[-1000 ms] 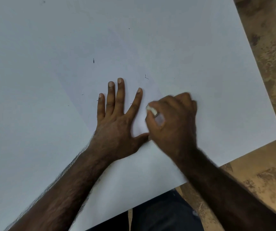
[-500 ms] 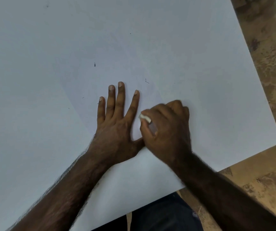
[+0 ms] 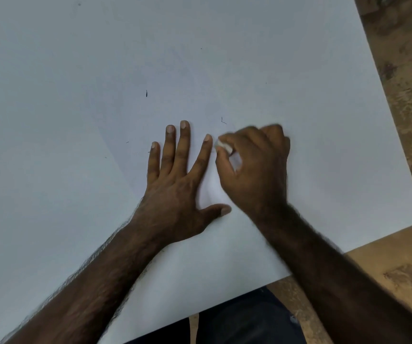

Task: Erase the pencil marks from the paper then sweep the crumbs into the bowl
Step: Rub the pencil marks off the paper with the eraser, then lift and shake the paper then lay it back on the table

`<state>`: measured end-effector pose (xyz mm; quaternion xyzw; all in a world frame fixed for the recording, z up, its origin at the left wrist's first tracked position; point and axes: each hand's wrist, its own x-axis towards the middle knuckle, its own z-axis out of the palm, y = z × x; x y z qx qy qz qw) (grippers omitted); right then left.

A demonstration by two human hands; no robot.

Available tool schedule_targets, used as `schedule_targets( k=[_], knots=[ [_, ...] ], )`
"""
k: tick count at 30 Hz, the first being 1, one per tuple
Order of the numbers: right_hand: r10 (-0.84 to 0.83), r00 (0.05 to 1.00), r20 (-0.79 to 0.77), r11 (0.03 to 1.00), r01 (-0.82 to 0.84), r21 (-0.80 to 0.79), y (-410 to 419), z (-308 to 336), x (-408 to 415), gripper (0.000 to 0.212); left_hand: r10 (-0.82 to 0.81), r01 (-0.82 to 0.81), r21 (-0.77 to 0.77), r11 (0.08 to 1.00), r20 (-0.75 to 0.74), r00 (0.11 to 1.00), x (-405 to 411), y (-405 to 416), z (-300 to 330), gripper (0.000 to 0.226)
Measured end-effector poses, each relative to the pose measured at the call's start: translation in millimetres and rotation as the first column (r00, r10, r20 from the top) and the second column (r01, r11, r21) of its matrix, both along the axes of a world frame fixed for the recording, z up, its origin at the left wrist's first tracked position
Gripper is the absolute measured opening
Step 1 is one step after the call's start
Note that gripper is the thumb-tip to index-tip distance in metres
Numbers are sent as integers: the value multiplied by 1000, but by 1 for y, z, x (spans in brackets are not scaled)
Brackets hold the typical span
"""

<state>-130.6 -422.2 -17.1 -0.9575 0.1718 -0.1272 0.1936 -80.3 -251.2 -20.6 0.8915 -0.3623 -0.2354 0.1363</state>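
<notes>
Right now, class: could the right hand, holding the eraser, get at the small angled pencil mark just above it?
Probably yes. The right hand pinches the eraser, and the angled mark lies just beyond on bare paper. The left hand rests flat alongside, not between.

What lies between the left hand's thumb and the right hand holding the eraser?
Head view: only a bare strip of white paper separates the left hand from the right hand gripping the eraser.
</notes>
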Motion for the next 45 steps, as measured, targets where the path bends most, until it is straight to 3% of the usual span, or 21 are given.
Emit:
schedule_targets(
  k=[4, 10, 16, 18, 21, 23, 26, 29, 32, 34, 37, 39, 42, 45],
  knots=[
    [-27, 999, -24, 1000, 27, 14, -7, 3, 14, 17, -5, 5, 21, 1000, -4, 1000, 1, -1, 1, 127],
    [128, 986, -110, 991, -122, 60, 11, 10, -39, 18, 10, -10, -1, 1000, -36, 999, 0, -1, 2, 121],
    [105, 994, -40, 994, -104, 12, -13, 8, 20, 16, 8, -5, 55, 998, -50, 999, 4, -4, 7, 132],
    [105, 993, -60, 993, -101, 62, -17, 10, 28, 14, 13, -9, 66, 998, -64, 998, 6, -5, 9, 135],
    [19, 999, -37, 960, -8, 280, -36, 19, 24, 8, -10, 14, 67, 998, -52, 999, 6, -3, 11, 133],
    [-89, 992, -85, 848, 120, 517, -45, 27, 18, 5, -27, 30, 64, 998, -50, 998, 6, -1, 13, 132],
    [-147, 941, -306, 453, 339, 824, -47, 42, 9, 11, -51, 54, 42, 998, -65, 997, 6, 3, 19, 137],
    [-125, 893, -432, 228, 450, 863, -49, 56, 1, 14, -35, 38, 34, 999, -84, 996, 7, 7, 26, 134],
    [-73, 861, -504, 20, 506, 862, -47, 72, -2, 21, 86, -95, -103, 990, -94, 992, 6, 8, 39, 102],
    [-35, 856, -517, -61, 514, 856, -44, 81, -4, 23, 253, -278, -242, 930, -130, 959, 3, 5, 51, 77],
    [45, 860, -508, -138, 509, 850, -37, 91, -9, 22, 457, -589, -333, 737, -398, 796, -3, -11, 75, 63],
    [91, 858, -505, -201, 513, 835, -30, 98, -13, 18, 433, -689, -320, 650, -588, 683, -6, -25, 89, 50],
    [127, 847, -516, -290, 529, 798, -23, 105, -17, 16, 378, -809, -288, 513, -770, 514, -12, -40, 102, 11],
    [143, 833, -535, -306, 551, 776, -23, 107, -20, 16, 338, -908, -192, 373, -883, 326, -19, -43, 109, 14]
  ],
)
